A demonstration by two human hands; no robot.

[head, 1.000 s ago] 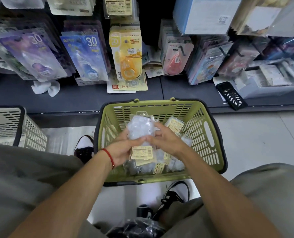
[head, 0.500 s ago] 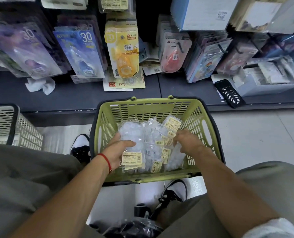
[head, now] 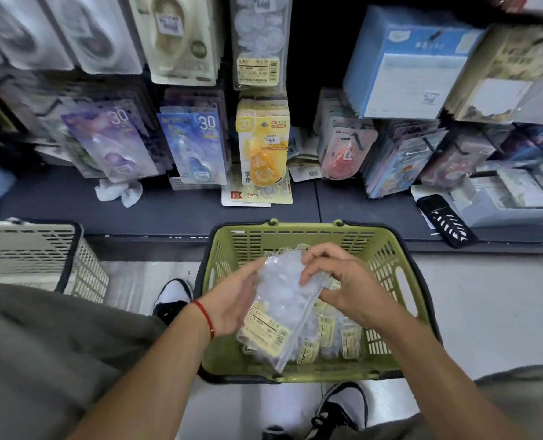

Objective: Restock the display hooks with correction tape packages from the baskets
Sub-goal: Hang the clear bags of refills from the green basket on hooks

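Left hand [head: 235, 300] grips a stack of clear packages [head: 279, 300] from below; right hand [head: 337, 281] pinches its top edge. Stack held above green basket [head: 400, 281]; more packages [head: 337, 338] beneath right hand.

The basket [head: 400, 281] is set on the floor before the shelf [head: 175, 211]. Packages [head: 330, 341] are held in it, a second basket [head: 41, 258] is placed to its left, and hanging packs [head: 262, 144] are ranged behind it.
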